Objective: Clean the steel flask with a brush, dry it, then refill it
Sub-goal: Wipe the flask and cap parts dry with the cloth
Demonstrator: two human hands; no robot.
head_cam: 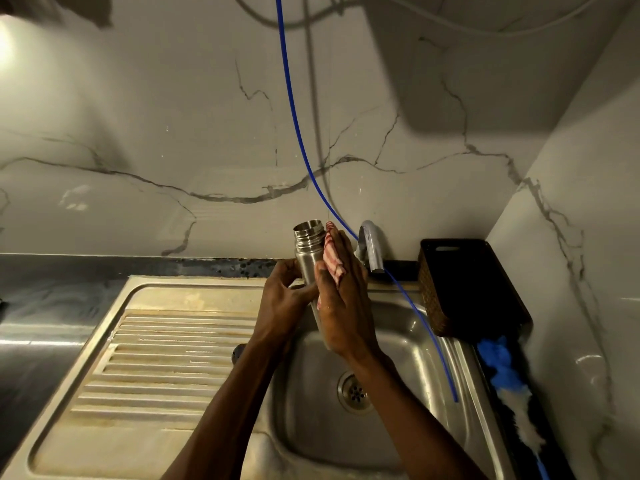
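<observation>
The steel flask (306, 263) is held above the sink basin (408, 344), just in front of the tap (371, 247), with its open threaded mouth up and leaning slightly to the left. Its long axis runs near upright, from the mouth at the top down toward the wrists, so any wipe along it travels up and down between the 2 hands.

The left hand (282, 299) grips the lower body from the left, fingers curled round the steel. The right hand (341, 292) lies flat along the flask's right side, fingers straight and pointing up, pressing a red-and-white cloth (331, 259) against the wall of the flask. Both hands touch the flask; the right one covers more of its length and is the one placed to rub. This looks like the drying step, with refilling not yet done.

The base of the flask is hidden behind the right palm, and most of the cloth is covered by the fingers, so how far it wraps cannot be told. No cap is visible.

A blue tube (294, 126) hangs down the marbled wall and trails into the basin. A dark basket (464, 289) stands right of the tap, and a blue-and-white brush (509, 386) lies along the sink's right rim. The ridged drainboard (166, 362) is to the left.
</observation>
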